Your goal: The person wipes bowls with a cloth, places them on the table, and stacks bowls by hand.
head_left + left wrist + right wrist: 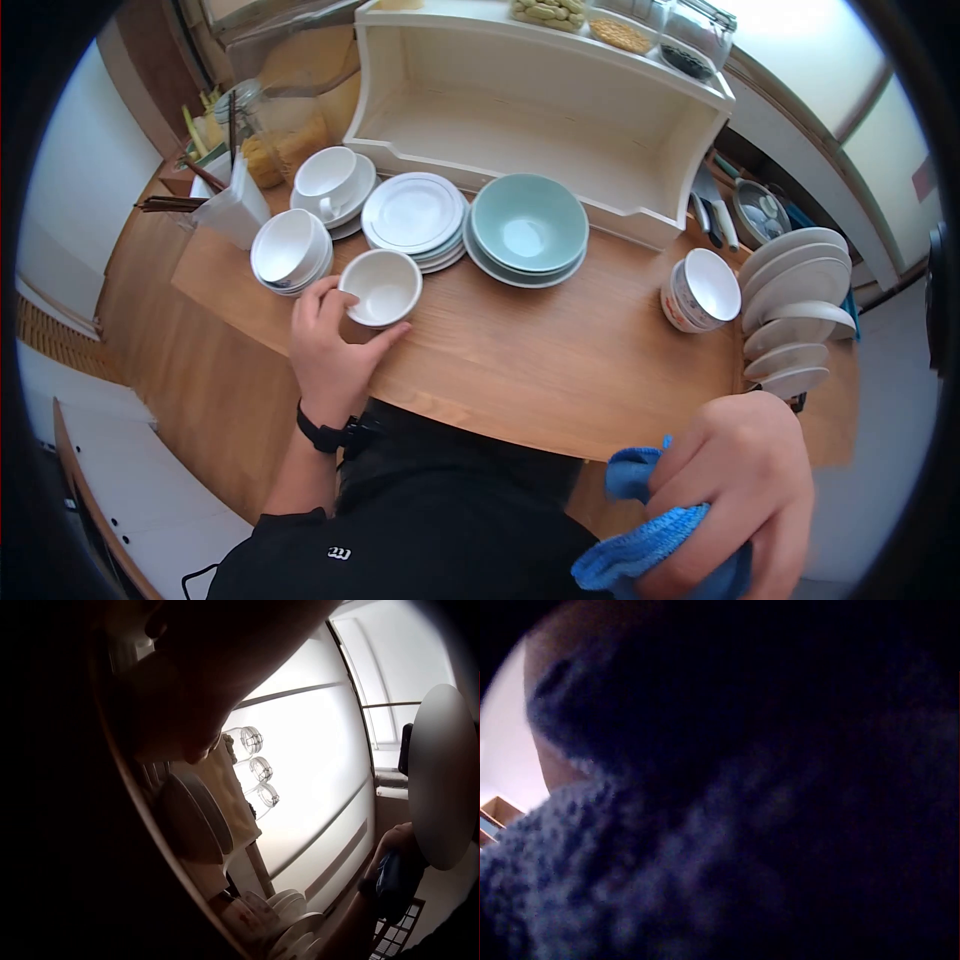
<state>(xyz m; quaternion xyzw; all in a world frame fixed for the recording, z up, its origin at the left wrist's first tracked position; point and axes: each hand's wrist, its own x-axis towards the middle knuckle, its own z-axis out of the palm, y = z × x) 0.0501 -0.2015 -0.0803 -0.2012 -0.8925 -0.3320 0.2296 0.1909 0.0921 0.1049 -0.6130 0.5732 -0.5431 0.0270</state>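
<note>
A small white bowl (381, 288) stands on the wooden table in front of the stacked plates (413, 213). My left hand (335, 350) is at its near left side, fingers and thumb curved round its rim and wall. My right hand (745, 480), raised at the lower right, grips a crumpled blue cloth (640, 552). In the right wrist view the cloth (577, 877) fills most of the picture, dark and blurred. The left wrist view shows the left hand (180, 682) only as a dark shape.
White stacked bowls (288, 248), a cup (326, 178) and green bowls (529, 223) stand along the back before a cream shelf (520, 110). Patterned bowls (706, 288) and a rack of plates (797, 280) are at the right. A chopstick holder (236, 209) is at the left.
</note>
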